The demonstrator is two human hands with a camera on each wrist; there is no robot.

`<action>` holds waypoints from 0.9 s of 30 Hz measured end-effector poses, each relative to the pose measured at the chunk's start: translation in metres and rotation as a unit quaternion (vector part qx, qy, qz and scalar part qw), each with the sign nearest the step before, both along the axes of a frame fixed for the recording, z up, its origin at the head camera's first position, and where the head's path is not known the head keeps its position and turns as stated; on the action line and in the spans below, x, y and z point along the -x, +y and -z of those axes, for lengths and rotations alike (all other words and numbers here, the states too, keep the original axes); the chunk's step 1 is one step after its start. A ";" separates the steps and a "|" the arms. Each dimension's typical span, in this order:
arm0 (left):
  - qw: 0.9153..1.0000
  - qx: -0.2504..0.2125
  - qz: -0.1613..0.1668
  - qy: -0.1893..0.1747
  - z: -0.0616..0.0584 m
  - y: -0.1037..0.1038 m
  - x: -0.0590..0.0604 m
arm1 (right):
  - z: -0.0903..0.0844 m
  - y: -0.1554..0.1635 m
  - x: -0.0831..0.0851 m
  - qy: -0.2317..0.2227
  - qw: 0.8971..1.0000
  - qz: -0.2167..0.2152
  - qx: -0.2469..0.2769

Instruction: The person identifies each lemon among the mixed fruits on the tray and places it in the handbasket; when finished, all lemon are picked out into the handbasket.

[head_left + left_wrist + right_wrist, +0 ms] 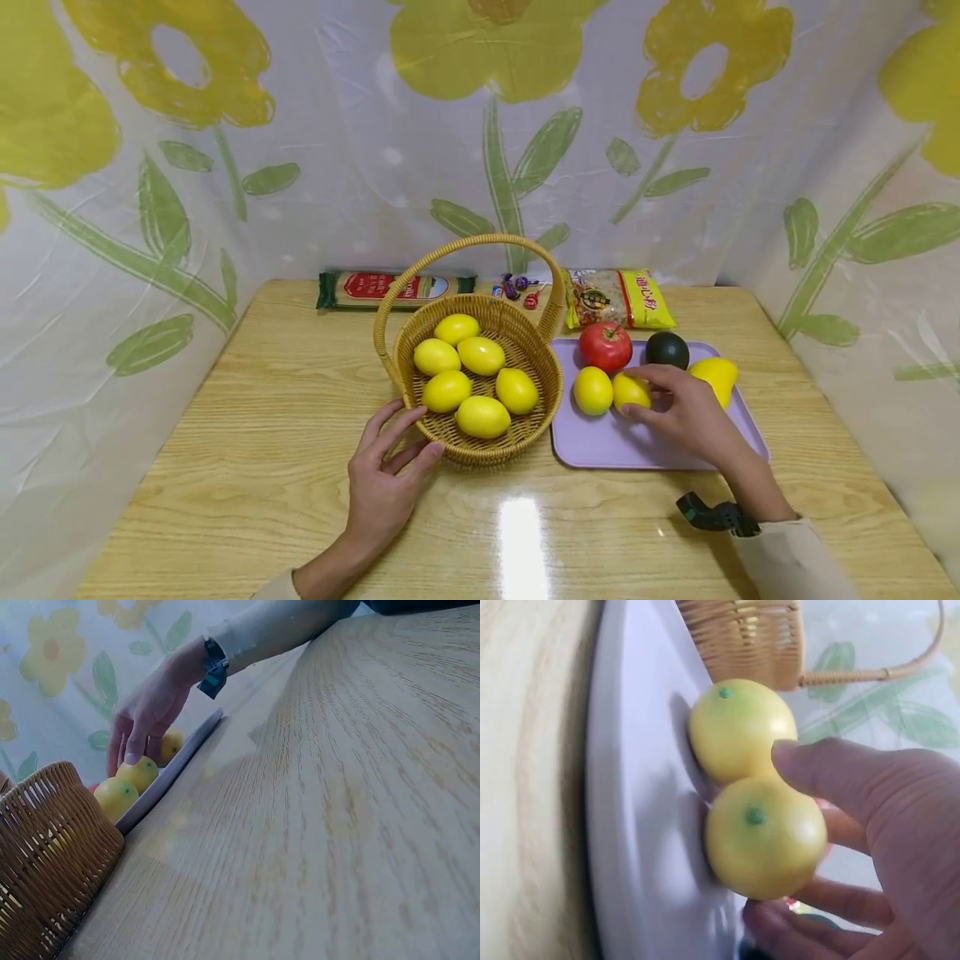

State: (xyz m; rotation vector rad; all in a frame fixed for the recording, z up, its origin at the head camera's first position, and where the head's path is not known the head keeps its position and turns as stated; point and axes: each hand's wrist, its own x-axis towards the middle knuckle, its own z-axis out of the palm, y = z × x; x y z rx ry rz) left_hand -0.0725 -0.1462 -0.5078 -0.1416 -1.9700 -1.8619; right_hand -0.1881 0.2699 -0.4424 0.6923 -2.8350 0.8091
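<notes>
My right hand point(693, 415) reaches over the lilac tray point(600, 450), its thumb and fingers round a yellow lemon point(632, 393). In the right wrist view that lemon point(765, 836) sits between the thumb and the fingers, its green stem end facing the camera. A second lemon point(593, 391) touches it on the left. At the near left side of the wicker basket point(551, 417), my left hand point(386, 479) rests spread fingers against the rim. Several lemons point(482, 417) lie inside the basket. The left wrist view shows the right hand point(150, 712) above the tray.
A tomato point(605, 347), a dark green avocado-like fruit point(667, 350) and a mango point(715, 379) share the tray. Behind stand a noodle packet point(352, 289), wrapped candies point(517, 286) and a pasta bag point(622, 298). The basket's tall handle point(487, 240) arches up. Flowered cloth encloses the table.
</notes>
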 end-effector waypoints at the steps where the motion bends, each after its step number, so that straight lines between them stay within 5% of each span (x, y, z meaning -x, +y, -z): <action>1: 1.000 0.000 0.000 0.000 0.000 0.000 0.000 | 0.002 -0.001 0.000 0.003 1.000 -0.004 0.002; 9: 1.000 -0.002 0.003 -0.006 0.001 -0.001 0.000 | -0.002 -0.002 -0.004 -0.016 0.999 0.024 0.029; 14: 1.000 -0.001 0.004 -0.002 0.001 -0.001 0.001 | -0.016 -0.002 -0.010 -0.061 0.989 0.019 0.136; 22: 1.000 -0.002 0.006 -0.003 0.000 0.000 0.000 | -0.041 -0.015 -0.026 -0.129 0.953 -0.105 0.252; 27: 1.000 0.002 0.003 -0.004 0.001 -0.001 0.000 | -0.053 -0.034 -0.026 -0.142 0.941 -0.193 0.239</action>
